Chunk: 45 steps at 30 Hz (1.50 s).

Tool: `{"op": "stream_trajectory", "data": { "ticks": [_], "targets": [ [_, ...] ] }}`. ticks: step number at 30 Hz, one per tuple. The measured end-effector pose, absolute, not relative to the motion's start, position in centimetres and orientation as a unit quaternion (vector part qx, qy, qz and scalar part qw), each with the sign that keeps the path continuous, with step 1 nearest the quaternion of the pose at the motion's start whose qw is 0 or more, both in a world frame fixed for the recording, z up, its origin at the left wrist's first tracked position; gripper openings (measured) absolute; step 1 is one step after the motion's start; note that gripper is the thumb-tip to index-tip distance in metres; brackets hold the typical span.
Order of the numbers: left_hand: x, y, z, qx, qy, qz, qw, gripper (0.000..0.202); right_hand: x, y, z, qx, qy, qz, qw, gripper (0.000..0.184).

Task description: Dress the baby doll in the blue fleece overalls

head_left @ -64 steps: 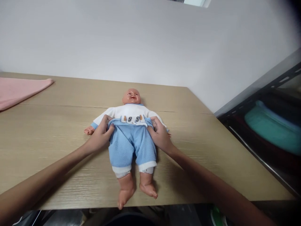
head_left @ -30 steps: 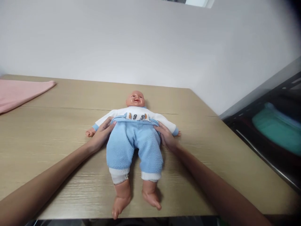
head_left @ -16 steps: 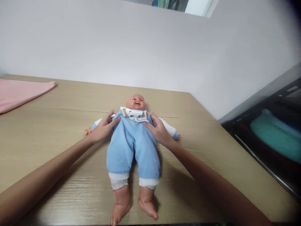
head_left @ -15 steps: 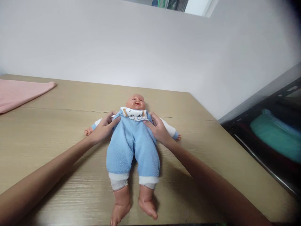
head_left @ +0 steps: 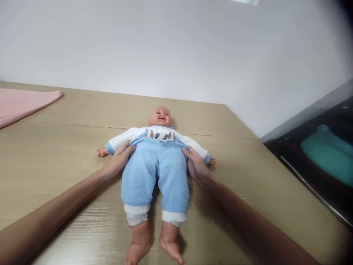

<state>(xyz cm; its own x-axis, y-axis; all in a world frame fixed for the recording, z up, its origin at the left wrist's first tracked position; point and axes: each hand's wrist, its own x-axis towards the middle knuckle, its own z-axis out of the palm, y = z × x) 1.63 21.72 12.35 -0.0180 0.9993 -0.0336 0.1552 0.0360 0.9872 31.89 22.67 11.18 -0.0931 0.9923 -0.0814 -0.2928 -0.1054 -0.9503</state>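
A baby doll [head_left: 160, 117] lies on its back on the wooden table [head_left: 55, 147], head away from me. It wears a white top [head_left: 162, 133] and light blue fleece trousers [head_left: 156, 173]. Its bare feet point toward me. My left hand [head_left: 118, 162] rests at the doll's waist on the left, fingers closed on the trousers' waistband. My right hand [head_left: 197, 168] does the same on the right side of the waist. The waistband sits at the doll's chest, just below the printed band on the top.
A pink cloth [head_left: 22, 105] lies at the table's far left. To the right, past the table's edge, a dark shelf unit [head_left: 309, 147] holds a teal object [head_left: 329, 156]. A white wall stands behind the table.
Half a second ago the waistband was drawn up to the doll's chin. It now sits lower on the chest, and both hands have slid down and outward to the waist.
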Motion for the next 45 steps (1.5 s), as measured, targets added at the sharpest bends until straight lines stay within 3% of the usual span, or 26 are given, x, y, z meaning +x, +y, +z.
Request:
{"op": "stream_trajectory", "data": {
  "ticks": [4,12,16,23,27,31,37,40,45],
  "targets": [
    [1.4,22.2,11.9,0.503,0.463,0.495,0.537,0.045,32.3,24.0,10.9,-0.41,-0.436,0.602,0.529,0.05],
    [0.0,23.8,12.4,0.516,0.414,0.493,0.565,0.051,33.1,25.4,11.1,-0.409,-0.476,0.591,0.506,0.051],
    [0.0,23.9,12.6,0.499,0.423,0.489,0.577,0.041,33.1,25.1,11.3,-0.409,-0.483,0.581,0.511,0.045],
    [-2.3,24.9,12.7,0.623,0.434,0.4,0.514,0.021,34.5,24.7,11.6,-0.432,-0.589,0.52,0.443,0.024],
    [-4.2,24.8,13.1,0.75,0.419,0.308,0.409,0.039,36.2,24.5,12.6,-0.438,-0.669,0.451,0.397,0.013],
    [-4.5,24.9,12.6,0.777,0.407,0.295,0.38,0.056,36.8,24.0,13.5,-0.452,-0.715,0.384,0.37,0.026],
    [-2.5,24.0,11.8,0.661,0.401,0.363,0.52,0.046,34.2,23.0,12.7,-0.424,-0.559,0.564,0.436,0.017],
    [-0.9,22.9,11.6,0.544,0.41,0.444,0.582,0.038,32.9,22.2,11.9,-0.418,-0.498,0.605,0.459,0.028],
    [0.7,22.0,10.8,0.478,0.448,0.48,0.583,0.045,32.2,21.9,11.4,-0.422,-0.406,0.668,0.46,0.03]
  ]
}}
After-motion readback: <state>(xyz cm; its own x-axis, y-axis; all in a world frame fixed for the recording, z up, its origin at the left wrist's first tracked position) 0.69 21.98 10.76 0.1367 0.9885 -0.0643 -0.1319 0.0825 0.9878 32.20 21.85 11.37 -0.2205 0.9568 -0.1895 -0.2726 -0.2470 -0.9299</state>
